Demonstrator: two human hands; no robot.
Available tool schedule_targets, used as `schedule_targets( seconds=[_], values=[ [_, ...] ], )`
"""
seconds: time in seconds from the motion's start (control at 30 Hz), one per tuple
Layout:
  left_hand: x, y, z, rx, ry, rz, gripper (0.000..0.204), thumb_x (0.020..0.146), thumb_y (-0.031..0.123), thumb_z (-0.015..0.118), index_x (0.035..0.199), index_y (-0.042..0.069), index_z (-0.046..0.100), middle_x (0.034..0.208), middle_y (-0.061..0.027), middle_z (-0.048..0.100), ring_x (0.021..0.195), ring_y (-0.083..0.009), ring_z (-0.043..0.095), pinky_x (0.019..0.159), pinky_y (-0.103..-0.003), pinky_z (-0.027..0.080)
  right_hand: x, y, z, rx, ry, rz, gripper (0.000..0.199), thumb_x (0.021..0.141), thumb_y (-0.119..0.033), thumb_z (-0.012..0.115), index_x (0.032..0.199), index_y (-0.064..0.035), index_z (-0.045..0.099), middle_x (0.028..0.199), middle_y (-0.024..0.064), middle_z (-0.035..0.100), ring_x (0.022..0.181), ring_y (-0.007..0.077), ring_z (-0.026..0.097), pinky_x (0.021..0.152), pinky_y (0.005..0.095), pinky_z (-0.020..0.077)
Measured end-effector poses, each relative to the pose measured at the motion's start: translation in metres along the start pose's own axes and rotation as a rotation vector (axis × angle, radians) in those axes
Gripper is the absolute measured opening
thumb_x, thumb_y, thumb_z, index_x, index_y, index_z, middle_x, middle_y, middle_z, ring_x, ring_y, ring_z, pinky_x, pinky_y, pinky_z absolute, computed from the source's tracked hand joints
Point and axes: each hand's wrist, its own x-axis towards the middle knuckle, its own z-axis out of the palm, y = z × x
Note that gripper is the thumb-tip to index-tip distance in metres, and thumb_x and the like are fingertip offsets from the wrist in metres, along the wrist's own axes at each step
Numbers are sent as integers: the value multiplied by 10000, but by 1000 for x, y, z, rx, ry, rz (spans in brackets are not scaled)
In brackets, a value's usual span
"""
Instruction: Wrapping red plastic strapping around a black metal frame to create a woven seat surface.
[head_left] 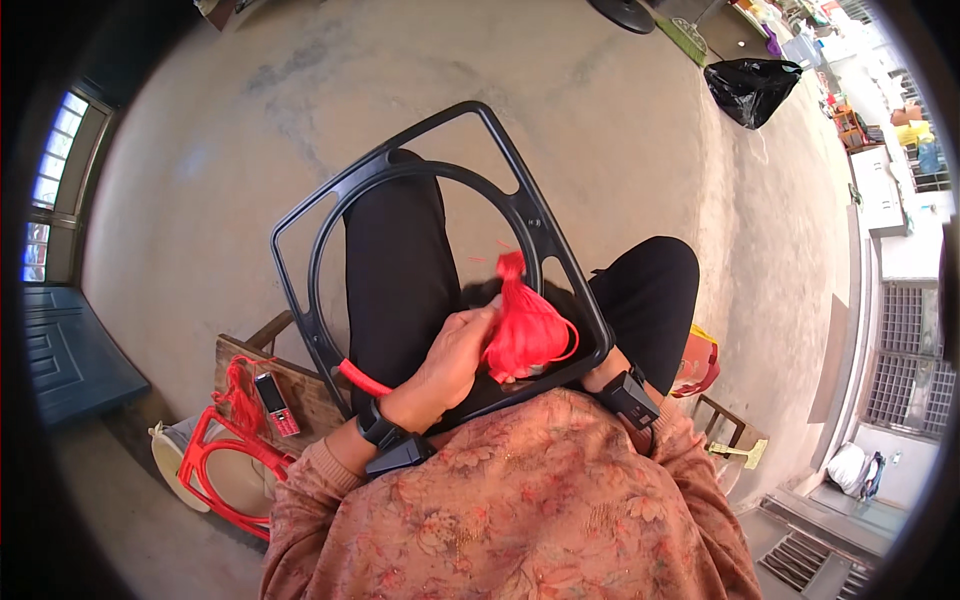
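The left hand (452, 352) is curling closed around a bundle of red plastic cord (525, 330), pinching it against the black frame (420, 180) that's lying across the lap. The right hand (603, 372) is mostly hiding under the frame's lower edge, so can't tell if it's gripping or loose, just seems to be propping the frame. Progress-wise, I'd say it's barely starting: only a short red wrapped stretch (362, 378) is showing on the inner ring, the rest is bare black. Off to the left, a red-wrapped frame (215, 455) is sitting by a wooden stool (300, 385) with a phone (275, 403) on it.
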Motion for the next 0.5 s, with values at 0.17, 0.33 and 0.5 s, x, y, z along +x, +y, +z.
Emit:
schedule_targets(
  seconds=[0.17,0.33,0.5],
  values=[
    [3,3,-6,-13,7,-225,512,987,410,324,1017,-30,584,851,-159,649,716,-211,630,650,-310,518,-2,-1,-34,110,360,-124,409,945,-163,502,1317,-4,441,1242,128,544,1116,213,550,959,306,452],
    [4,3,-8,-18,-39,-228,461,977,338,324,1046,-32,593,841,-126,659,733,-182,637,636,-291,515,-54,-22,-109,-290,583,-250,426,965,-174,475,1353,-10,407,1277,128,524,1139,214,537,979,307,445],
    [2,7,3,7,23,-164,267,960,237,448,954,17,599,799,-129,655,658,-168,629,589,-281,524,-121,-11,-150,-57,553,-269,502,952,-226,525,1382,-5,390,1337,113,493,1175,222,520,1007,326,425]
  ],
)
